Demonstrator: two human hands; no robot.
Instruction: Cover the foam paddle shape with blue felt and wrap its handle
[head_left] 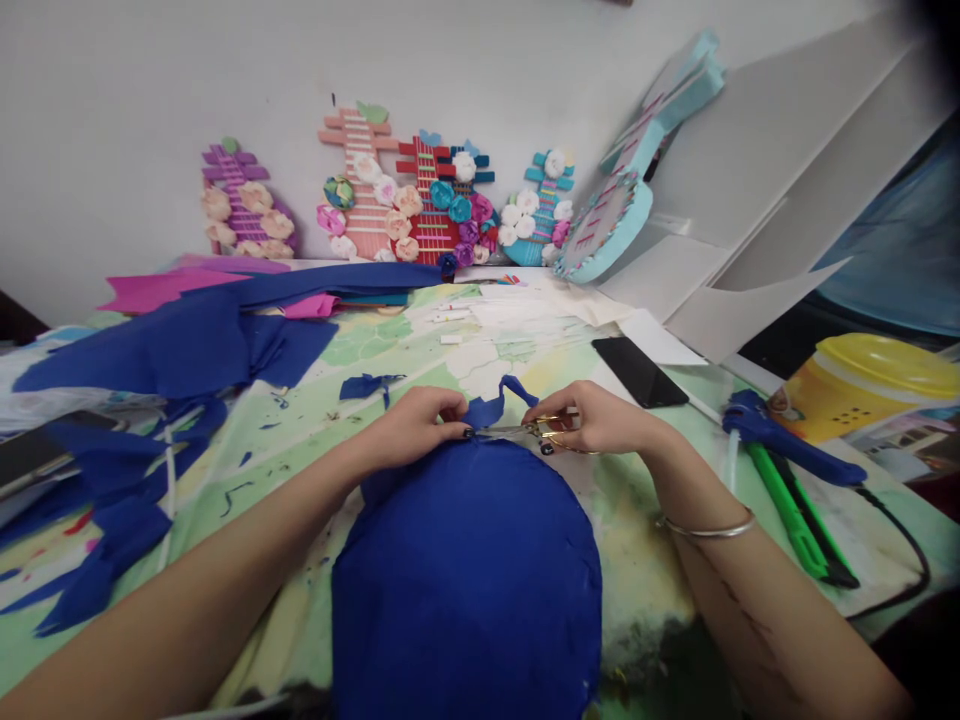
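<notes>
- Table (637,500), under a patterned green and white cover; it bears the work and a spread of materials.
- Pale boards (810,150) leaning at the right, behind the table's far corner.
- Rounded blue piece (469,580), at the near edge between the forearms, its curved top edge at the hands.
- Blue sheets (172,345) on the left, overlapping pink sheets (161,290).
- Light blue guitar shape (619,215), tilted in front of the boards.
- Flower-trimmed instrument shapes (360,225) standing in a row along the wall.
- Yellow tub (847,395) at the far right.
- Left hand (420,425), thumb and fingers pinched on a blue strip at the piece's top edge.
- Right hand (604,420), fingers in the handles of the scissors, blades pointing at the left thumb.
- Blue glue gun (791,440), near the tub.
- Black phone (640,372), lying flat beyond the right hand.
- Green cutter (795,510), just beside the glue gun.
- Gold-handled scissors (534,430), blades along the piece's top edge; cannot tell how far they are parted.
- Blue strip (487,410), curling up above the blades.
</notes>
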